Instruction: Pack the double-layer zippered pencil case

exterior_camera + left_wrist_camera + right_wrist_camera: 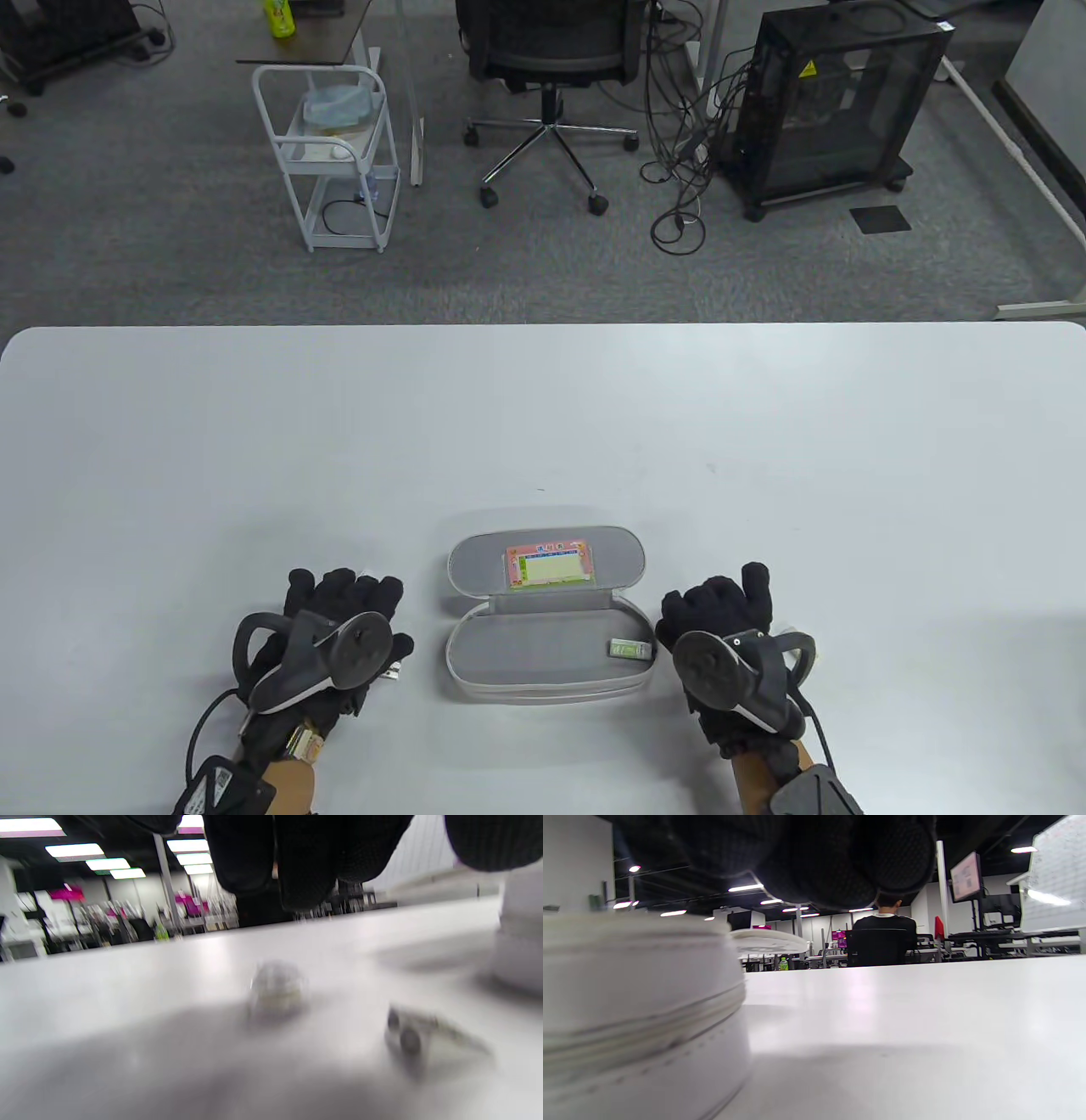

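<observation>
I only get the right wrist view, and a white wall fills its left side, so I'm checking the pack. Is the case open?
Observer: Yes, the pencil case lies open, lid folded back.
Operator: Anything inside?
Observer: A small green-labelled item sits at the tray's right end.
Operator: Where's the left hand?
Observer: The left hand rests on the table left of the case; two small blurred items lie under it.
</observation>
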The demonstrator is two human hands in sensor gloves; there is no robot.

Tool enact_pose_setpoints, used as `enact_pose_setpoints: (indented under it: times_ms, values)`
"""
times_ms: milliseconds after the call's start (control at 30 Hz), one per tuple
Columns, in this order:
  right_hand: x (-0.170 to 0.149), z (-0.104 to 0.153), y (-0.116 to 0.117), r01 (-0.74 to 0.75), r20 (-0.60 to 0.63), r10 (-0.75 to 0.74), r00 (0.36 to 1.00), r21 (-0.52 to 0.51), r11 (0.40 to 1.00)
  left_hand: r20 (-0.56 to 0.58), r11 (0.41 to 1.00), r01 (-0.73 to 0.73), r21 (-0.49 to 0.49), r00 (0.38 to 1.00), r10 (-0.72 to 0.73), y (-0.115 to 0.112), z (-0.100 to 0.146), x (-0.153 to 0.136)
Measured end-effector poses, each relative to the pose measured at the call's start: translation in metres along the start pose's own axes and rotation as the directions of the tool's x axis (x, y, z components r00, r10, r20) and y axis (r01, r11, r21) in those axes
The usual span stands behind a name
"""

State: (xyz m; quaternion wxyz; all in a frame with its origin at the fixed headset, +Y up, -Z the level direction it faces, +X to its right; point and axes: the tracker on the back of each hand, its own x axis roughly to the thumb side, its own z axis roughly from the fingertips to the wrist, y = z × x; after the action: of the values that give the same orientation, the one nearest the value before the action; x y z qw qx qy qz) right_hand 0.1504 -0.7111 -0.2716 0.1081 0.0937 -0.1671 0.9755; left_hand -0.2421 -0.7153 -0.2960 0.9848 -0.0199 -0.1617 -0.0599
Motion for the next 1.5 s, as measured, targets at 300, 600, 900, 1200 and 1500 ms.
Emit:
enact_pose_setpoints:
  times_ms: [300,600,900,1200,1500]
  values:
    - [-0.021,-0.001,0.001,0.071,-0.087,-0.069,0.994,0.017,0.997,0.004,0.955,0.132,-0.264,0.991,-0.136,-0.023,-0.011,0.009]
    - [-0.027,-0.002,0.008,0.058,-0.109,-0.05,0.993,0.07,0.996,0.048,0.966,0.162,-0.203,0.987,-0.156,-0.029,-0.014,0.013]
    - [-0.037,-0.001,0.004,0.08,-0.147,-0.071,0.987,0.057,0.995,0.028,0.977,-0.074,0.201,0.997,0.07,0.006,0.002,0.025]
    - [-0.037,-0.001,0.004,0.106,-0.147,-0.095,0.985,0.07,0.992,0.151,0.968,-0.093,0.232,0.987,0.058,0.007,-0.006,0.089]
    - [-0.044,-0.001,0.001,0.096,-0.185,-0.083,0.979,0.062,0.993,0.169,0.982,-0.096,0.164,0.983,0.068,-0.003,-0.009,0.085]
